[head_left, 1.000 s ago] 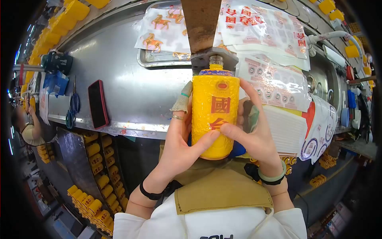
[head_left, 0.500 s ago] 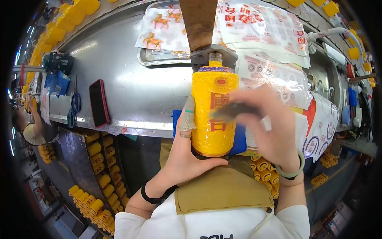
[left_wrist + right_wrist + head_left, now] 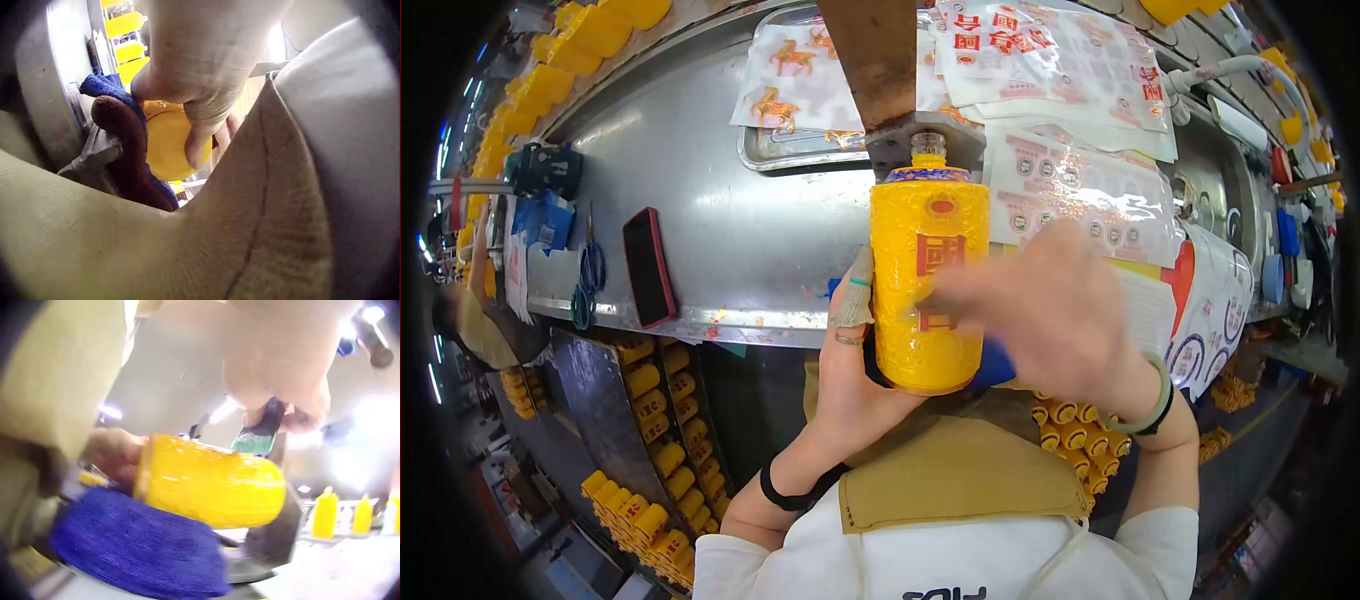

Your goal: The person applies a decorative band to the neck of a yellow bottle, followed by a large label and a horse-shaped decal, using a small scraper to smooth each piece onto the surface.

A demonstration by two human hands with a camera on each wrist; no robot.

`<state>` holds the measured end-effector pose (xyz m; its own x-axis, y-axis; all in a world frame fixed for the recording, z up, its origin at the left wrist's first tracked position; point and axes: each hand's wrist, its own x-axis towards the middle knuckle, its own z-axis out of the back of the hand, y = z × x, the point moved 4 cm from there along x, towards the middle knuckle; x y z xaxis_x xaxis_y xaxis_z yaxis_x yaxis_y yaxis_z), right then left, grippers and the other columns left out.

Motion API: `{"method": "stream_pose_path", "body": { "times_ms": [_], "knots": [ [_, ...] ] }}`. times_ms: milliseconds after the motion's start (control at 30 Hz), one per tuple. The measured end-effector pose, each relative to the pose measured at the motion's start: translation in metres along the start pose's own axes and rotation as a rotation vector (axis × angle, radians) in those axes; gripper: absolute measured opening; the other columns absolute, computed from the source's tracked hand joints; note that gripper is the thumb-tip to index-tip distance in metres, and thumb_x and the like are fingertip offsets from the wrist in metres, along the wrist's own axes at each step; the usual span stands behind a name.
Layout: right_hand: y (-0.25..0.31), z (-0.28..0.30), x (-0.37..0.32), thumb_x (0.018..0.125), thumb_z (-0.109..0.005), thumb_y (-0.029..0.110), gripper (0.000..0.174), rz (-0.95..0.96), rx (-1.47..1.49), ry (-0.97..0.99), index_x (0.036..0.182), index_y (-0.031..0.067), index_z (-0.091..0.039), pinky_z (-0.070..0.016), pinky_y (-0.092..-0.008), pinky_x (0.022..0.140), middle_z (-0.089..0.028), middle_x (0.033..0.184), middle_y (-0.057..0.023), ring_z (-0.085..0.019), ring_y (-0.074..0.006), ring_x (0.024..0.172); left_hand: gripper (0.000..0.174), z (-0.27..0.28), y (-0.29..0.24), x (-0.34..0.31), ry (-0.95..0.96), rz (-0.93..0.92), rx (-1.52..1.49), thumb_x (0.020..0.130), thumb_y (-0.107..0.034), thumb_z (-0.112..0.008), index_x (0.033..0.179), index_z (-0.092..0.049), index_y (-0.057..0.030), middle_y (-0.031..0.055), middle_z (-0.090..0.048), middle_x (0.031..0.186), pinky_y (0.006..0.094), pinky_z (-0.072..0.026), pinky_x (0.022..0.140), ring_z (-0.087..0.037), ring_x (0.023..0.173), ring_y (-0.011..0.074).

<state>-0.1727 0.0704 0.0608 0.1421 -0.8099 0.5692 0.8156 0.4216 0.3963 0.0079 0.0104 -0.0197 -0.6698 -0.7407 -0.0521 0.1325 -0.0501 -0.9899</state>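
Note:
A yellow embossed bottle (image 3: pixel 900 340) with red characters on its front stands upright in the head view. Its clear neck meets a metal bracket (image 3: pixel 892 148). My left hand (image 3: pixel 850 390) grips the bottle from its left side and base, with a finger cot on one finger. The right hand (image 3: pixel 1065 310), blurred by motion, is over the bottle's lower right front. In the right wrist view its fingers pinch a flat dark scraper-like piece (image 3: pixel 259 434) with a green edge, held close to the bottle's surface. A blue cloth (image 3: pixel 144 544) lies beneath the bottle.
A brown metal post (image 3: pixel 870 60) rises behind the bottle. Printed decal sheets (image 3: pixel 1070 180) cover the bench at right, and a tray (image 3: pixel 770 150) with horse decals stands behind. A phone (image 3: pixel 648 267) and blue scissors (image 3: pixel 588 270) are at left. Racked yellow bottles (image 3: pixel 650 405) stand below.
My right hand has left its grip on the bottle and sweeps the dark piece across its front. My left thumb has moved down from the front to the base. The lower red character is now fully exposed.

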Motion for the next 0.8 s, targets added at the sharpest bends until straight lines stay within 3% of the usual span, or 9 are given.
{"method": "stream_pose_path", "body": {
  "times_ms": [100, 167, 233, 333, 567, 633, 667, 700, 800],
  "knots": [
    [-0.020, 0.022, -0.003, 0.081, -0.075, -0.004, 0.034, -0.487, 0.026, -0.247, 0.115, -0.0002, -0.069, -0.0537, -0.0311, 0.081, -0.069, 0.114, -0.0098, -0.068, -0.0197, 0.088, 0.107, -0.001, -0.003, 0.002, 0.020, 0.044, -0.044, 0.070, -0.015, -0.095, 0.155, -0.031, -0.0003, 0.0163, -0.050, 0.142, 0.0398, -0.0456, 0.109, -0.054, 0.131, 0.0284],
    [-0.028, 0.025, -0.014, 0.088, -0.074, -0.001, 0.039, -0.456, 0.158, -0.451, 0.125, -0.0040, -0.062, -0.0517, -0.0301, 0.090, -0.067, 0.121, -0.0110, -0.067, -0.0179, 0.098, 0.108, -0.002, -0.006, 0.004, 0.021, 0.039, -0.068, 0.071, -0.014, -0.095, 0.155, -0.030, -0.0001, 0.0166, -0.051, 0.142, 0.0400, -0.0459, 0.110, -0.055, 0.131, 0.0285],
    [-0.028, 0.022, -0.023, 0.094, -0.071, 0.003, 0.042, -0.550, 0.291, -0.464, 0.133, -0.0046, -0.055, -0.0493, -0.0290, 0.095, -0.064, 0.128, -0.0106, -0.063, -0.0149, 0.108, 0.108, -0.002, -0.008, 0.007, 0.026, 0.032, -0.099, 0.071, -0.014, -0.094, 0.156, -0.028, 0.0000, 0.0170, -0.052, 0.142, 0.0401, -0.0462, 0.110, -0.056, 0.131, 0.0286],
    [-0.031, 0.016, -0.033, 0.098, -0.060, -0.002, 0.041, -0.685, 0.382, -0.477, 0.138, -0.0045, -0.053, -0.0346, -0.0335, 0.114, -0.058, 0.137, -0.0121, -0.051, -0.0205, 0.131, 0.107, -0.003, -0.008, 0.009, 0.081, 0.074, -0.180, 0.073, -0.011, -0.092, 0.157, -0.027, 0.0006, 0.0174, -0.054, 0.144, 0.0402, -0.0473, 0.109, -0.058, 0.130, 0.0279],
    [-0.025, 0.017, -0.027, 0.097, -0.058, -0.005, 0.037, -0.707, 0.335, -0.449, 0.134, -0.0057, -0.057, -0.0392, -0.0322, 0.109, -0.061, 0.132, -0.0118, -0.055, -0.0198, 0.125, 0.110, -0.003, -0.009, 0.008, 0.066, 0.022, -0.108, 0.073, -0.011, -0.092, 0.158, -0.024, -0.0001, 0.0168, -0.056, 0.144, 0.0394, -0.0490, 0.107, -0.060, 0.128, 0.0275],
    [-0.016, 0.014, -0.013, 0.094, -0.063, -0.006, 0.033, -0.675, 0.337, -0.288, 0.126, -0.0024, -0.064, -0.0519, -0.0286, 0.089, -0.067, 0.113, -0.0096, -0.065, -0.0146, 0.103, 0.110, -0.001, -0.010, 0.008, 0.075, 0.019, -0.106, 0.073, -0.011, -0.093, 0.158, -0.024, -0.0003, 0.0169, -0.056, 0.144, 0.0394, -0.0493, 0.107, -0.060, 0.128, 0.0276],
    [-0.012, 0.012, -0.002, 0.087, -0.066, -0.008, 0.036, -0.615, 0.354, -0.227, 0.122, 0.0006, -0.068, -0.0535, -0.0308, 0.079, -0.069, 0.103, -0.0099, -0.068, -0.0192, 0.093, 0.111, 0.001, -0.012, 0.008, 0.074, -0.017, -0.040, 0.072, -0.012, -0.093, 0.158, -0.024, -0.0001, 0.0168, -0.056, 0.144, 0.0391, -0.0498, 0.106, -0.060, 0.128, 0.0269],
    [-0.008, 0.011, 0.005, 0.085, -0.064, -0.011, 0.039, -0.559, 0.334, 0.013, 0.123, -0.0010, -0.067, -0.0509, -0.0305, 0.091, -0.069, 0.110, -0.0105, -0.066, -0.0200, 0.100, 0.111, 0.002, -0.014, 0.007, 0.075, -0.054, 0.025, 0.072, -0.012, -0.093, 0.158, -0.024, 0.0001, 0.0166, -0.056, 0.144, 0.0388, -0.0504, 0.106, -0.060, 0.128, 0.0263],
    [-0.010, -0.004, 0.015, 0.083, -0.069, -0.009, 0.036, -0.407, 0.192, 0.104, 0.117, 0.0017, -0.070, -0.0522, -0.0308, 0.085, -0.069, 0.102, -0.0107, -0.067, -0.0243, 0.094, 0.110, -0.002, -0.013, 0.007, 0.092, 0.050, -0.107, 0.071, -0.015, -0.094, 0.156, -0.026, -0.0002, 0.0170, -0.058, 0.141, 0.0385, -0.0516, 0.104, -0.063, 0.125, 0.0266]
  ]
}}
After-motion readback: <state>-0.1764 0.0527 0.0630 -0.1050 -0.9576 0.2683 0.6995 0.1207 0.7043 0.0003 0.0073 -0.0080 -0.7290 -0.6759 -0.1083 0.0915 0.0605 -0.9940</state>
